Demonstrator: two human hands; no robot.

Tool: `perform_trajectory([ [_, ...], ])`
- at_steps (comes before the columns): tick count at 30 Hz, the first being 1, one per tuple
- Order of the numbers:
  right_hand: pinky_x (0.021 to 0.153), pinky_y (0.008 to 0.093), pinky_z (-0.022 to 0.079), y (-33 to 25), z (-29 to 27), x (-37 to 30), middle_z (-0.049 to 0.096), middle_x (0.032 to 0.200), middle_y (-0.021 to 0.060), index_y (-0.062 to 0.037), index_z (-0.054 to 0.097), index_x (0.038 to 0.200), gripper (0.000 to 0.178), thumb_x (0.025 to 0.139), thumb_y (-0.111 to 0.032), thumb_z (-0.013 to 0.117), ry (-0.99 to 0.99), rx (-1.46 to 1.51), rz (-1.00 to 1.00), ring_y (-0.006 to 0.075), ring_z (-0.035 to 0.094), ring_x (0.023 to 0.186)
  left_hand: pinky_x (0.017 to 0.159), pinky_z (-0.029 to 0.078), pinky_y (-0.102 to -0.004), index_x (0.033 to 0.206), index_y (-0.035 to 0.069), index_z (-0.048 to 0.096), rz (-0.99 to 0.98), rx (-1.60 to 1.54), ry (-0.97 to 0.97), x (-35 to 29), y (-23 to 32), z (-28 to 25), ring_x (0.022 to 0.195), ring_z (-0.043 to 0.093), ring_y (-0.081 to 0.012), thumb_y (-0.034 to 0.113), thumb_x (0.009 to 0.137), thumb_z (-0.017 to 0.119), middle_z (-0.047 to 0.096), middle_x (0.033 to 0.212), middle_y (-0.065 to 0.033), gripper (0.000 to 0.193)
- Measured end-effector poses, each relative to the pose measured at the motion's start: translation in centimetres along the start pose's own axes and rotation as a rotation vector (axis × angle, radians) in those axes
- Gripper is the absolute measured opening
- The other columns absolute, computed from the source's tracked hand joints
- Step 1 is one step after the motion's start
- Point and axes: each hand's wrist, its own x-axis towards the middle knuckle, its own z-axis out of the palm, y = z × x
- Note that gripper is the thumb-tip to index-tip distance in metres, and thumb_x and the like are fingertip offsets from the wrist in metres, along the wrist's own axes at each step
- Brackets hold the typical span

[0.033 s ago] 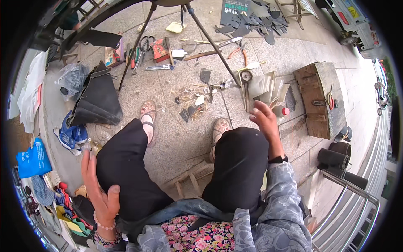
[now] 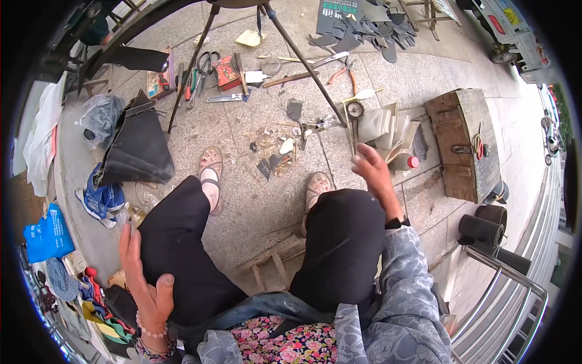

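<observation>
My left hand point(image 2: 147, 290) is raised beside my left knee, palm turned inward and thumb apart from the fingers. Nothing is in it. My right hand point(image 2: 374, 176) hovers just beyond my right knee, fingers loosely bent and holding nothing that I can see. Close to it are a clear bottle with a red cap point(image 2: 413, 162) and a stack of pale sheets point(image 2: 374, 125). A wooden box point(image 2: 464, 145) stands farther right, with red-handled scissors point(image 2: 479, 145) on it. Small scraps point(image 2: 276, 162) litter the paving between my feet.
A black tripod stand point(image 2: 297, 54) straddles the paving ahead, among large scissors point(image 2: 207, 64), orange-handled pliers point(image 2: 345, 74) and a red box point(image 2: 227, 73). Dark cut pieces point(image 2: 388, 33) lie behind. Left are a folded black sheet point(image 2: 136, 148) and a blue bag point(image 2: 48, 233); right, a metal railing point(image 2: 509, 291).
My right hand has shifted slightly left, and my left hand has dropped a little. Both remain without anything in them.
</observation>
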Motion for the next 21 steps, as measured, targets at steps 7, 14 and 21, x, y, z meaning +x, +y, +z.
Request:
perform_trajectory([
  [7, 0.100, 0.0406, 0.034, 12.1, 5.4, 16.1, 0.034, 0.134, 0.0275, 0.0005, 0.039, 0.130, 0.067, 0.076, -0.029, 0.065, -0.173, -0.924, -0.257, 0.0385, 0.036, 0.124, 0.101, 0.029, -0.0469, 0.124, -0.001, 0.045, -0.249, 0.216, -0.155, 1.4, -0.4, 0.5, 0.119, 0.041, -0.0376, 0.042, 0.087, 0.048, 0.041, 0.131, -0.0231, 0.057],
  [14, 0.098, 0.0467, 0.034, 13.9, 8.6, 20.8, 0.030, 0.135, 0.0285, -0.0028, 0.040, 0.129, 0.066, 0.076, -0.032, 0.066, 0.148, -1.072, -0.350, 0.0453, 0.035, 0.120, 0.099, 0.030, -0.0522, 0.112, -0.008, 0.055, -0.172, 0.225, -0.208, 3.6, -0.8, 1.8, 0.112, 0.046, -0.0433, 0.030, 0.085, 0.057, 0.050, 0.120, -0.0273, 0.046],
  [21, 0.101, 0.0412, 0.034, 17.2, 11.5, 16.6, 0.041, 0.132, 0.0197, -0.0026, 0.049, 0.120, 0.043, 0.077, -0.002, 0.051, -0.338, -1.131, -0.725, 0.0395, 0.039, 0.121, 0.094, 0.034, -0.0508, 0.113, -0.009, 0.053, -0.127, 0.244, -0.206, 4.3, -0.7, 2.2, 0.108, 0.049, -0.0434, 0.031, 0.085, 0.056, 0.052, 0.117, -0.0284, 0.049],
])
